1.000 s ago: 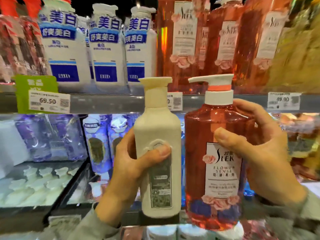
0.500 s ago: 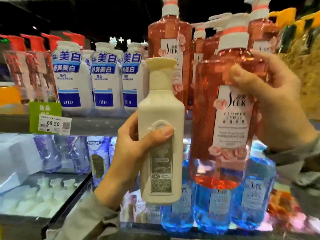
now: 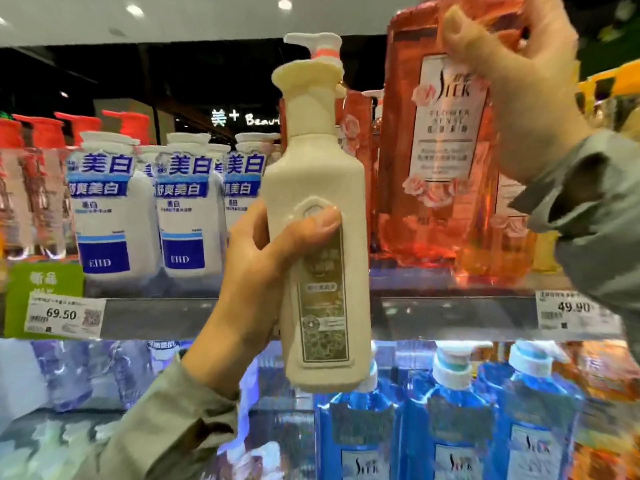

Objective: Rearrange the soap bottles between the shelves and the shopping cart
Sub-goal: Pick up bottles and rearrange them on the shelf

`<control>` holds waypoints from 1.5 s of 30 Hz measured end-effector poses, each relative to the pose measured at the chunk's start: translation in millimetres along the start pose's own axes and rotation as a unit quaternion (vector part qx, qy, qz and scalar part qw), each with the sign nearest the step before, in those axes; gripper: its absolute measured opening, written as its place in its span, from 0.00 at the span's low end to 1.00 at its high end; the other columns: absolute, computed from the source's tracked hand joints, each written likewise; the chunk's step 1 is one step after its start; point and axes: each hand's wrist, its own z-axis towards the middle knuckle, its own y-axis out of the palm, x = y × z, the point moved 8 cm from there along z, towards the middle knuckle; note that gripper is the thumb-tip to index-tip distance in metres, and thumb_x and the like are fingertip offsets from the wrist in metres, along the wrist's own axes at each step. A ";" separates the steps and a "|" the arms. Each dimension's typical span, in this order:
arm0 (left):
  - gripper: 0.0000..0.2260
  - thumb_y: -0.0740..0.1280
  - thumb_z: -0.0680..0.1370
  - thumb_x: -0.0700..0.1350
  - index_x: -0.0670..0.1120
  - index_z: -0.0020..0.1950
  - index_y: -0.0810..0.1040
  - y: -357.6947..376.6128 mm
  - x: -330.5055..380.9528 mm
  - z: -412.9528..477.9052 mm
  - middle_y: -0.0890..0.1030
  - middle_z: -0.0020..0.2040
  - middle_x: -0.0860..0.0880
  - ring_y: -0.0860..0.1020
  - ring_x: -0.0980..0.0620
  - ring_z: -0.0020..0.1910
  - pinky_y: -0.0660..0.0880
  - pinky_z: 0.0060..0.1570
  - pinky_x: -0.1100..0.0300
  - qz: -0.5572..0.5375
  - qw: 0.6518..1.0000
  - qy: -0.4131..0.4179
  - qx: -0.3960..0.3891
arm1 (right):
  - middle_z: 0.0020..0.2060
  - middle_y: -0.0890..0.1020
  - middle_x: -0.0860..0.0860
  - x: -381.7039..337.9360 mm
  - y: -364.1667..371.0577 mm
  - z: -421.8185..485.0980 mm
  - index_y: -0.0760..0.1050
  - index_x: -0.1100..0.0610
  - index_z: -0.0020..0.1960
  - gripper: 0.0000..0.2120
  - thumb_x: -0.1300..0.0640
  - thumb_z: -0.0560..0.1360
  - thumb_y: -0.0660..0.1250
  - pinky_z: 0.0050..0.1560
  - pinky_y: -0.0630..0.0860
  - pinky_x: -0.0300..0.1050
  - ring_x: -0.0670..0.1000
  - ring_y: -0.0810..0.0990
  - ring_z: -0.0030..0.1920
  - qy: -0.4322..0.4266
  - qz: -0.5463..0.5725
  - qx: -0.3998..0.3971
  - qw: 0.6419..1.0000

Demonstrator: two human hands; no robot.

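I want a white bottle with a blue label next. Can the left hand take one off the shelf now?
Probably not yet: the left hand grips the cream plastic pump bottle, though the white blue-labelled bottles stand unblocked beside it.

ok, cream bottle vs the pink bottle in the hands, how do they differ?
The cream bottle is opaque, the pink bottle translucent. The cream bottle is slimmer, the pink bottle wider. The left hand grips the cream bottle mid-body, before the shelf edge; the right hand holds the pink bottle near its top, higher. Both are upright.
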 end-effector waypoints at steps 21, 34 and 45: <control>0.37 0.77 0.56 0.63 0.40 0.54 0.75 -6.0 -30.4 2.4 0.82 0.39 0.45 0.83 0.47 0.36 0.79 0.34 0.58 -0.011 0.999 -0.034 0.028 | 0.49 0.77 0.50 49.8 4.1 -29.1 0.60 0.54 0.61 0.22 0.40 0.77 0.60 0.54 0.76 0.51 0.49 0.79 0.49 0.034 -0.225 0.019 0.974; 0.38 0.77 0.56 0.64 0.40 0.55 0.74 -7.5 -31.9 2.8 0.81 0.41 0.44 0.83 0.45 0.39 0.79 0.37 0.55 -0.004 0.999 -0.029 0.033 | 0.63 0.71 0.58 41.3 2.4 -63.5 0.55 0.66 0.75 0.30 0.50 0.81 0.58 0.53 0.56 0.16 0.32 0.60 0.51 -0.046 -0.374 0.124 0.918; 0.41 0.77 0.56 0.63 0.38 0.58 0.73 -9.1 -34.3 1.9 0.81 0.43 0.42 0.83 0.43 0.39 0.79 0.37 0.54 -0.012 0.999 -0.029 0.032 | 0.61 0.73 0.63 37.4 7.0 -98.3 0.67 0.64 0.70 0.22 0.56 0.80 0.61 0.63 0.52 0.25 0.61 0.70 0.61 -0.100 -0.471 0.078 0.873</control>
